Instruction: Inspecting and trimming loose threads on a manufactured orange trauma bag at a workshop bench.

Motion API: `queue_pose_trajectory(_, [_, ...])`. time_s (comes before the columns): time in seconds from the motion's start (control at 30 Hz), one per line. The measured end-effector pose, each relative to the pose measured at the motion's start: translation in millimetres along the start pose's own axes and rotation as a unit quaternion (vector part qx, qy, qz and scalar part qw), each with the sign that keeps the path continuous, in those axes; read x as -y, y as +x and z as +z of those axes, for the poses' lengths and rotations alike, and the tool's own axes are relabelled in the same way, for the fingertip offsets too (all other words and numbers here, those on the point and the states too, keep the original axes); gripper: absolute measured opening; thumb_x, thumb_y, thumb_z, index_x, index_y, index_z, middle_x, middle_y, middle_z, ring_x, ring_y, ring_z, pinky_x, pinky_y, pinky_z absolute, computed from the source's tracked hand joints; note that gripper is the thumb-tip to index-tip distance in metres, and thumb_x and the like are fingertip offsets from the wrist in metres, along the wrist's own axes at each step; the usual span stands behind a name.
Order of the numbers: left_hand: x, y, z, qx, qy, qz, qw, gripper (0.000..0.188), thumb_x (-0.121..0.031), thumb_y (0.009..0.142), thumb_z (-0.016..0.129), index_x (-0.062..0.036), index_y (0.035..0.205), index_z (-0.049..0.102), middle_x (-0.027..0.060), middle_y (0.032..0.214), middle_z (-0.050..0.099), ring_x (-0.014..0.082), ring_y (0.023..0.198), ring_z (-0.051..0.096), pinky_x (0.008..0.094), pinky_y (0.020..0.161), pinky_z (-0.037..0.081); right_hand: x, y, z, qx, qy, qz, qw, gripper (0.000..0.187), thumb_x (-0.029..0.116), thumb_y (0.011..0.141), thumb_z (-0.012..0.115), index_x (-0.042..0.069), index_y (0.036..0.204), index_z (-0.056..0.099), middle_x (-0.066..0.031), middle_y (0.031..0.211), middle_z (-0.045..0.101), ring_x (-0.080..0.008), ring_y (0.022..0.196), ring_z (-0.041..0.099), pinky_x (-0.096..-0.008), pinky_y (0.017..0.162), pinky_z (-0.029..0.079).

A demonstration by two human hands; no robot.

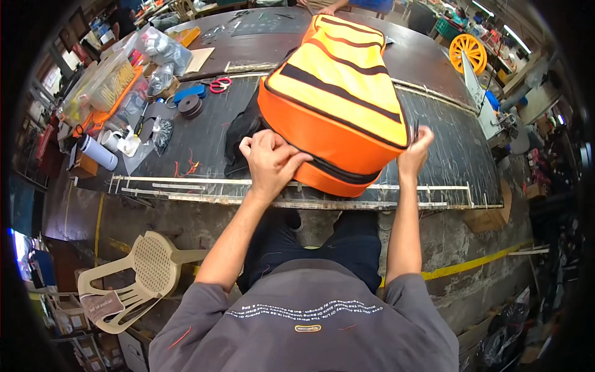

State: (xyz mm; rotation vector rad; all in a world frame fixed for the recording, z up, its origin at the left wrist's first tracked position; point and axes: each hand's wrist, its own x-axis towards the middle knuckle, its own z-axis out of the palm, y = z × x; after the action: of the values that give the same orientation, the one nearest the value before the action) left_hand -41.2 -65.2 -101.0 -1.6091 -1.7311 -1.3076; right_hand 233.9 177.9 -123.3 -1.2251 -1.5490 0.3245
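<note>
A large orange and yellow bag (347,68) with black stripes and black piping lies on the dark worktable, its orange end facing me. Along that end runs a black zipper (341,170). My left hand (271,162) is closed in a pinch on the bag's edge beside the zipper. At the bag's near right corner, my right hand (414,152) is closed with its fingers pinched together. A thin dark thing sticks up at those fingers, too small to name. Black fabric (242,133) shows under the bag's left side.
On the table's left are pink-handled scissors (220,85), a dark tape roll (190,106), a tumbler (99,153) and clear plastic bins (111,80). Red thread scraps (189,165) lie nearer. A beige plastic chair (152,263) stands at lower left. Another person's hand (328,8) is at the far edge.
</note>
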Motion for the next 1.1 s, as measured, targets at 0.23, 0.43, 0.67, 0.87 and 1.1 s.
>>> queue_pose_trajectory(0.23, [24.9, 1.5, 9.9, 0.021, 0.028, 0.339, 0.94, 0.053, -0.057, 0.086, 0.08, -0.0383, 0.135, 0.072, -0.0043, 0.129, 0.06, 0.0191, 0.114, 0.052, 0.0554, 0.108, 0.041, -121.7, -88.1, -63.6, 0.074, -0.293, -0.018, 0.953, 0.034, 0.021, 0.094, 0.076, 0.008, 0.122, 0.063, -0.0164, 0.117, 0.063, -0.0402, 0.117, 0.062, -0.0548, 0.097, 0.051])
queue_pose_trajectory(0.43, [16.8, 54.3, -3.2, 0.017, 0.153, 0.421, 0.894, 0.057, -0.052, 0.097, 0.058, -0.0455, 0.153, 0.062, 0.0054, 0.154, 0.06, 0.0295, 0.155, 0.045, 0.0651, 0.124, 0.025, -131.9, -95.0, -68.0, 0.042, -0.259, -0.052, 0.964, 0.045, 0.015, 0.093, 0.073, 0.006, 0.136, 0.065, -0.0185, 0.137, 0.06, -0.041, 0.136, 0.051, -0.0515, 0.113, 0.043])
queue_pose_trajectory(0.67, [-55.7, 138.6, -4.4, 0.013, 0.025, 0.272, 0.962, 0.1, -0.042, 0.05, 0.091, -0.0269, 0.147, 0.069, 0.0088, 0.138, 0.061, 0.0318, 0.121, 0.058, 0.0538, 0.104, 0.044, 12.8, -80.6, -103.3, -0.164, -0.001, -0.199, 0.966, 0.055, 0.011, 0.09, 0.076, -0.003, 0.139, 0.056, -0.0221, 0.141, 0.059, -0.0407, 0.135, 0.053, -0.0523, 0.118, 0.039])
queue_pose_trajectory(0.87, [-102.1, 150.6, 8.3, -0.039, 0.043, 0.178, 0.982, 0.099, -0.041, 0.055, 0.094, -0.0243, 0.149, 0.069, 0.0083, 0.134, 0.061, 0.0303, 0.114, 0.058, 0.0491, 0.102, 0.044, 149.3, -56.9, -99.2, -0.113, -0.051, -0.284, 0.951, 0.078, 0.028, 0.078, 0.091, 0.006, 0.143, 0.055, -0.0198, 0.148, 0.053, -0.0419, 0.144, 0.046, -0.0575, 0.12, 0.033])
queue_pose_trajectory(1.1, [-111.4, 140.6, 6.7, -0.066, 0.021, 0.142, 0.987, 0.101, -0.043, 0.054, 0.096, -0.0239, 0.149, 0.067, 0.0104, 0.132, 0.06, 0.0319, 0.12, 0.057, 0.0507, 0.102, 0.042, 165.5, -32.9, -74.5, -0.139, -0.016, -0.262, 0.955, 0.079, 0.026, 0.074, 0.093, 0.008, 0.141, 0.055, -0.0178, 0.148, 0.05, -0.043, 0.15, 0.04, -0.0603, 0.123, 0.027])
